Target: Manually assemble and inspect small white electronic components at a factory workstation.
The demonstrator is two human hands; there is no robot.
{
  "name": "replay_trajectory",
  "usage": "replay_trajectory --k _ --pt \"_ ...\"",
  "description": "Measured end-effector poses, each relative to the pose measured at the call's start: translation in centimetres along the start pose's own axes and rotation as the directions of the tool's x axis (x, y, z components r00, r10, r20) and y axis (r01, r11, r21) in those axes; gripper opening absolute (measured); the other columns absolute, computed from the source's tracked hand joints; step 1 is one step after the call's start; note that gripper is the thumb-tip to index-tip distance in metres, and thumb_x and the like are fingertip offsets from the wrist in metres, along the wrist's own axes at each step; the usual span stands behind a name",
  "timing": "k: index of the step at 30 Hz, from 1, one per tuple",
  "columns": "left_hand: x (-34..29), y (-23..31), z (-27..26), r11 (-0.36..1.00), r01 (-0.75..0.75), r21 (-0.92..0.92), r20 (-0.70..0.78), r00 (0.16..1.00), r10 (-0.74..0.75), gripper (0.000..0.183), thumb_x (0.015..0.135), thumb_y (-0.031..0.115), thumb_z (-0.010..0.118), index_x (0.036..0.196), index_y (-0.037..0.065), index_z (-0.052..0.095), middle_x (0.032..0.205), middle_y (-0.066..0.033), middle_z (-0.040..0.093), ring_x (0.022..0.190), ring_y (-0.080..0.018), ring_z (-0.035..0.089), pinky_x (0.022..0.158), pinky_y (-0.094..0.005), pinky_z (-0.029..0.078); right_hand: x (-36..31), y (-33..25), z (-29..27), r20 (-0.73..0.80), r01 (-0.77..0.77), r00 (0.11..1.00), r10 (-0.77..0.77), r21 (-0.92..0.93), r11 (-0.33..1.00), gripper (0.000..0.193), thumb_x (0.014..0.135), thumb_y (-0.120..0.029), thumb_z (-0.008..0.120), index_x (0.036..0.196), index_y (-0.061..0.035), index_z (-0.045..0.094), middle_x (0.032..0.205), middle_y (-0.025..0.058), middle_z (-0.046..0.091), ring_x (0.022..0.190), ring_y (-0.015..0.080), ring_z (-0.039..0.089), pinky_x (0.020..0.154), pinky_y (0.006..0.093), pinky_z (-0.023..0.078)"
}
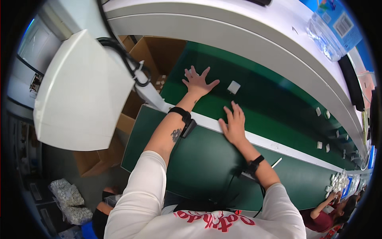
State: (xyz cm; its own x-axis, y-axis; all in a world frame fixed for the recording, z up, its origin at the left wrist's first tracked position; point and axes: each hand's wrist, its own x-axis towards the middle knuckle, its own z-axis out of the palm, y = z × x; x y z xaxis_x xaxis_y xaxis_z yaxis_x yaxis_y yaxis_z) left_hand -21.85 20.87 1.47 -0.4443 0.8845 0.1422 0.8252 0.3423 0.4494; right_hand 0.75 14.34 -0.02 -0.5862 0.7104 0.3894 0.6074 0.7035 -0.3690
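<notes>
My left hand (198, 82) is spread wide over the far left of a green conveyor belt (262, 103). Beneath its fingertips a small white piece (190, 73) partly shows; whether they touch it I cannot tell. My right hand (234, 124) hovers by the belt's near white rail (274, 145), fingers stretched out and nothing in them. Between and beyond the two hands, a white block-shaped piece (234, 87) lies on the belt, apart from both.
Cardboard boxes (159, 51) stand at the belt's left end, with small white pieces inside one. A white lamp-like housing (83, 95) juts in at left. More white pieces (319, 145) sit farther right. A co-worker (330, 211) reaches toward a white pile (337, 182). A plastic bottle (332, 32) lies above.
</notes>
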Motion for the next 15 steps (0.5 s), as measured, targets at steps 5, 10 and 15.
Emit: replay_trajectory --k 5,10,15 --pt "-1.1 7.9 3.0 0.968 -0.247 0.044 0.064 0.968 0.243 0.072 0.064 0.069 0.071 0.120 0.025 0.065 0.139 -0.0167 0.044 0.133 -0.0414 0.032 0.100 -0.0610 0.036 -4.2 0.1 -5.3 0.053 -0.010 0.999 0.004 0.095 0.995 0.040 0.084 -0.019 0.068 0.120 -0.0052 0.059 0.141 0.0196 0.042 0.128 0.0408 0.039 0.106 0.0504 0.032" --pt "-5.7 8.2 2.8 0.901 -0.428 -0.069 -0.044 0.904 0.426 0.043 0.059 0.029 0.077 0.099 0.017 0.068 0.104 -0.0057 0.061 0.101 -0.0394 0.050 0.077 -0.0484 0.051 -8.5 2.1 -11.4 -0.002 -0.061 0.998 0.061 0.142 0.988 0.026 0.083 -0.008 0.066 0.108 -0.0027 0.061 0.131 0.0179 0.051 0.119 0.0389 0.046 0.102 0.0465 0.037" --pt "-15.9 8.2 -1.4 0.762 -0.528 -0.374 -0.077 0.837 0.542 0.041 0.059 0.022 0.078 0.097 0.011 0.067 0.107 -0.0087 0.059 0.104 -0.0360 0.045 0.089 -0.0429 0.044 -15.4 4.4 -14.6 -0.055 -0.142 0.988 0.143 0.009 0.990 0.023 0.087 -0.010 0.062 0.109 -0.0032 0.061 0.133 0.0170 0.050 0.120 0.0371 0.045 0.101 0.0451 0.035"
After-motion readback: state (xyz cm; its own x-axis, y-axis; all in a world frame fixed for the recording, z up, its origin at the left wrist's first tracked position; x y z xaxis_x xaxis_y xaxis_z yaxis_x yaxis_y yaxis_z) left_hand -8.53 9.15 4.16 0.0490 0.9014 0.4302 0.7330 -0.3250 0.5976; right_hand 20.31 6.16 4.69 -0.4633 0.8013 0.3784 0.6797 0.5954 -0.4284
